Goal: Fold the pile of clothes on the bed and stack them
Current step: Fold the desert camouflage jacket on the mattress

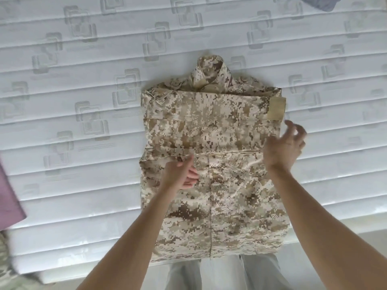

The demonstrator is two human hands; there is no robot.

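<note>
Fingers of my left hand [180,174] curl loosely over the jacket's [211,164] middle, holding nothing that I can see, index pointing along a seam. Right hand [282,147] hovers at its right edge — fingers spread, relaxed. Jacket lies flat on the mattress [83,101], sleeves folded in, collar away from me.

No readable text anywhere; the jacket's [211,155] tan patch seems blank.

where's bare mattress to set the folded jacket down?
Widest bare mattress: left of the camo jacket, bordered by the pink cloth at the left edge. Also bare beyond the collar, up to the grey garment in the top right corner. The strip right of the jacket has the right hand over its start. Near edge is crowded.
</note>
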